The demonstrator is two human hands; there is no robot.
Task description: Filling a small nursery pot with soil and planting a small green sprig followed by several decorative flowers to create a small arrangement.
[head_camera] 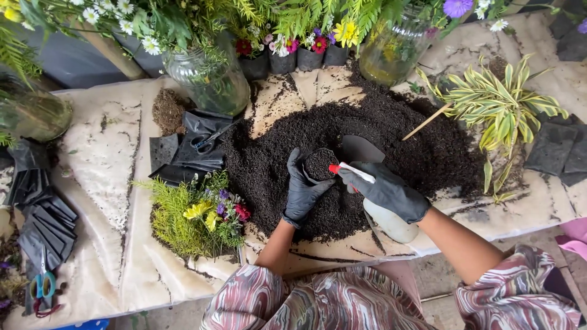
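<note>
Two gloved hands, left [304,189] and right [386,190], work over one soil heap [391,131]. One spray bottle [385,217] and one small soil-filled pot [319,164] sit between them. Three glass jars stand behind, at [211,76], [391,52] and [30,113], beside three black pots of flowers [309,58]. Two scissors lie out: black [205,142], teal [41,284].

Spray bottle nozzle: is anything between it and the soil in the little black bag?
Nothing visible. The right hand aims the spray bottle nozzle right at the open top of the bag, which the left hand holds.
</note>
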